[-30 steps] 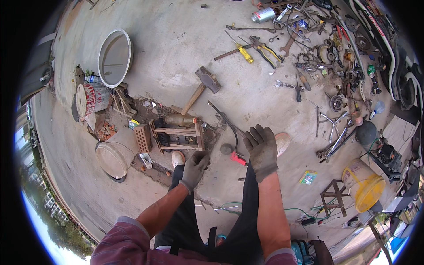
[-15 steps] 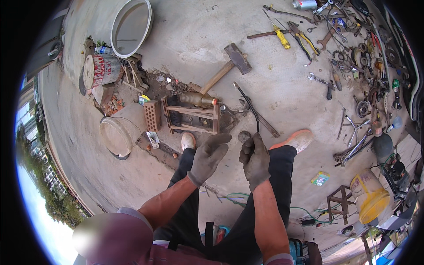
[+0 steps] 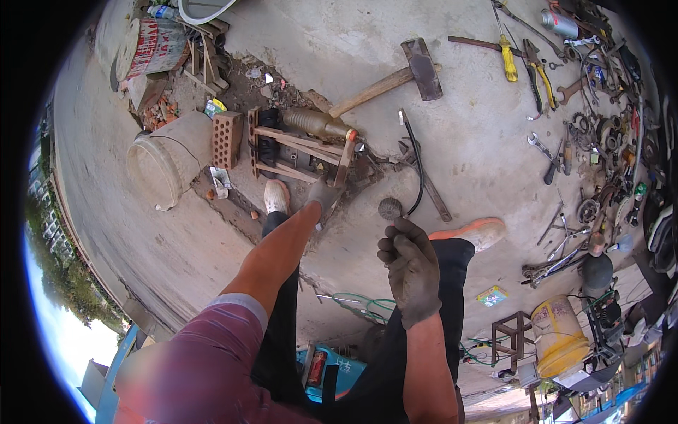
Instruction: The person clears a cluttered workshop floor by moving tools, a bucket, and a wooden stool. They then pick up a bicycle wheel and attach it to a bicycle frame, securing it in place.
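Left hand [image 3: 323, 195], grip unclear at the wooden frame [image 3: 345, 161]; pale basin [image 3: 205, 19] cut off by the top edge.

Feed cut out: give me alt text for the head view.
Gloved left hand at the near corner of a wooden frame on the ground; gloved right hand, fingers curled, near a dark round object and black hose. A sledgehammer and a yellow-handled screwdriver lie farther off.

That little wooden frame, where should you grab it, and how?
Probably by the wooden frame's right end bar, coming from the person's side: the bar is slim, the left hand is close by its near end, and the holed brick crowds the opposite end.
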Tool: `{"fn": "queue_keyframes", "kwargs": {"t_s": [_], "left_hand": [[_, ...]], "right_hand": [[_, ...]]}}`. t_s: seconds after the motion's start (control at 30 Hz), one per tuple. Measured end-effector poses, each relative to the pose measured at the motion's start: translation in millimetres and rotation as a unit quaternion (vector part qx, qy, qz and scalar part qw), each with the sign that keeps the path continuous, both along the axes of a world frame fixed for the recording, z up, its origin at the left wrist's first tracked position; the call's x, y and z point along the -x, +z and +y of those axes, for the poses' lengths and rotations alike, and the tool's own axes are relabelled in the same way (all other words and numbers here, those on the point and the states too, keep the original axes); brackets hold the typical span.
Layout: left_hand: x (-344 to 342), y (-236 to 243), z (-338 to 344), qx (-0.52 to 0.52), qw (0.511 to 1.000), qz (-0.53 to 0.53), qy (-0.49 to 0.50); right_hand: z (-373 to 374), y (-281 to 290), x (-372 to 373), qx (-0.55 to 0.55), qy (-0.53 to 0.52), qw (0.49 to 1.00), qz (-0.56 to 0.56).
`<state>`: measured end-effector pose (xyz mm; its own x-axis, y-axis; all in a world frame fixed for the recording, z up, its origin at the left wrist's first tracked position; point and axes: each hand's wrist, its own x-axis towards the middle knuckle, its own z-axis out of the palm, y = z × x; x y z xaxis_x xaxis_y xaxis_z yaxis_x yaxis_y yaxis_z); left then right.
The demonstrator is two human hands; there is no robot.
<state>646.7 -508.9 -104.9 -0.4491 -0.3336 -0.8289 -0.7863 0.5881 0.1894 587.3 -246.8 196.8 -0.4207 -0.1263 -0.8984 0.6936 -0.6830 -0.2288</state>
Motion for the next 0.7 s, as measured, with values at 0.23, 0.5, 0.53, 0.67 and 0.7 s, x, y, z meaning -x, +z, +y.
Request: {"fn": "queue_keyframes", "kwargs": {"t_s": [0.23, 0.5, 0.53, 0.67, 0.7], "left_hand": [[23, -70, 22, -0.004, 0.995, -0.013, 0.097], [33, 40, -45, -0.040, 0.999, 0.023, -0.024], [33, 60, -63, -0.054, 0.998, 0.023, -0.037], [27, 135, -161, -0.139, 0.988, 0.068, 0.016], [24, 154, -190, -0.159, 0.982, 0.092, 0.041]], "right_hand": [[-14, -7, -8, -0.028, 0.050, 0.997, -0.049], [-38, -7, 3, -0.036, 0.102, 0.994, -0.031], [-41, -6, 5, -0.045, 0.110, 0.992, -0.035], [-56, -8, 12, -0.032, 0.120, 0.992, -0.015], [-60, -9, 13, -0.029, 0.123, 0.992, -0.013]]}}
